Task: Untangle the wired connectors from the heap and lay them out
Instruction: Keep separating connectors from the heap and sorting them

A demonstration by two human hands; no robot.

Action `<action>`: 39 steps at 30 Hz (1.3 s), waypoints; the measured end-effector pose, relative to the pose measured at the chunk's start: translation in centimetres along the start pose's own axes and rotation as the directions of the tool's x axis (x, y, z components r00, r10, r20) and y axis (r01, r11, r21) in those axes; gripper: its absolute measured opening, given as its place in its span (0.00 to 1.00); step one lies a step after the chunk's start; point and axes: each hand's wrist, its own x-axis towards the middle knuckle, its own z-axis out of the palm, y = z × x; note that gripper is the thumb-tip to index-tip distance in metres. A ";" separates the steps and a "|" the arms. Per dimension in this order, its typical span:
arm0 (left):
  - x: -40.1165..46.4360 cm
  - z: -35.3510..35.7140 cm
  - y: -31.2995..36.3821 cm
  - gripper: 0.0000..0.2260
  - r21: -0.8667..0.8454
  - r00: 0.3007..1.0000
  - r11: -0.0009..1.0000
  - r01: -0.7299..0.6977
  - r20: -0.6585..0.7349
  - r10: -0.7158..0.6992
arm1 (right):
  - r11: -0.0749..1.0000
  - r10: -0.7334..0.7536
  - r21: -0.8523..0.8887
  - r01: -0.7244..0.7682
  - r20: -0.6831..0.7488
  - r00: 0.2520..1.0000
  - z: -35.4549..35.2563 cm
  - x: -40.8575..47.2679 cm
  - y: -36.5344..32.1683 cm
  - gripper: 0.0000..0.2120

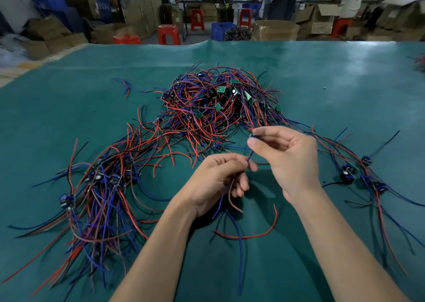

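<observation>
While the smooth green mat [322, 76] stretched wide before us, we saw the heap [216, 103] of thin red, blue and black wires, studded with small square green boards, piled at its middle. Combed-out bundles [103, 198] lay to our left, and a thinner row [358, 175] with dark blocky parts lay to our right. Nearer us, our right hand [289, 159] pinched one small connector [252, 137] between thumb and forefinger, raised over the mat. Our left hand [218, 182] curled around its limp trailing wires [230, 198], which drooped toward a loose red wire [264, 231].
</observation>
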 end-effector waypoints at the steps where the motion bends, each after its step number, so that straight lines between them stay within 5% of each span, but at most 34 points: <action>1: 0.0 0.0 0.0 0.12 0.013 1.000 1.000 0.004 0.006 -0.004 | 0.999 -0.027 -0.030 0.026 -0.038 0.999 -0.1 0.1 0.0 0.08; 9: 0.0 0.0 -0.2 0.10 0.043 0.997 0.998 0.039 0.072 -0.042 | 0.965 -0.226 -0.220 0.145 -0.410 0.883 -3.0 1.6 -0.2 0.07; 14: 0.2 0.0 -0.5 0.11 0.053 0.998 0.998 0.039 0.048 -0.042 | 0.964 -0.266 -0.173 0.202 -0.608 0.748 -4.5 2.1 -1.3 0.08; 17: 0.3 -0.2 -0.6 0.13 0.000 0.999 1.000 0.029 0.015 -0.029 | 0.971 -0.208 -0.043 0.233 -0.628 0.750 -4.6 2.0 -2.6 0.08; 24: 0.3 -0.1 -0.4 0.12 -0.029 0.999 0.999 0.035 -0.034 -0.036 | 0.937 -0.150 0.281 0.209 -0.215 0.965 3.4 -0.2 -10.1 0.05; 27: 0.7 -0.2 -0.5 0.06 -0.037 0.990 0.998 0.060 -0.125 -0.064 | 0.941 -0.126 0.318 0.113 0.023 0.992 9.5 -1.6 -11.9 0.05; 30: 1.1 -0.8 -0.5 0.12 -0.025 0.986 0.992 0.125 -0.104 -0.127 | 0.994 -0.092 0.093 0.064 0.332 0.939 14.6 -2.0 -11.9 0.11; 32: 0.8 -0.7 -0.5 0.10 -0.010 0.993 0.996 0.088 -0.072 -0.088 | 0.989 0.029 -0.133 0.070 0.628 0.778 16.3 -1.4 -11.1 0.21; 34: 0.4 -0.5 -0.6 0.12 -0.051 0.995 0.998 0.028 -0.091 -0.033 | 0.903 0.105 -0.356 0.241 0.727 0.679 16.6 0.0 -10.0 0.23; 36: 0.2 -0.1 -0.8 0.09 -0.065 0.994 0.998 -0.019 -0.107 0.012 | 0.780 0.095 -0.503 0.372 0.683 0.724 15.8 2.2 -8.9 0.13; 39: 0.5 0.0 -0.5 0.15 -0.078 0.997 0.996 0.034 -0.070 -0.039 | 0.679 0.145 -0.687 0.258 0.470 0.871 13.5 6.2 -6.7 0.06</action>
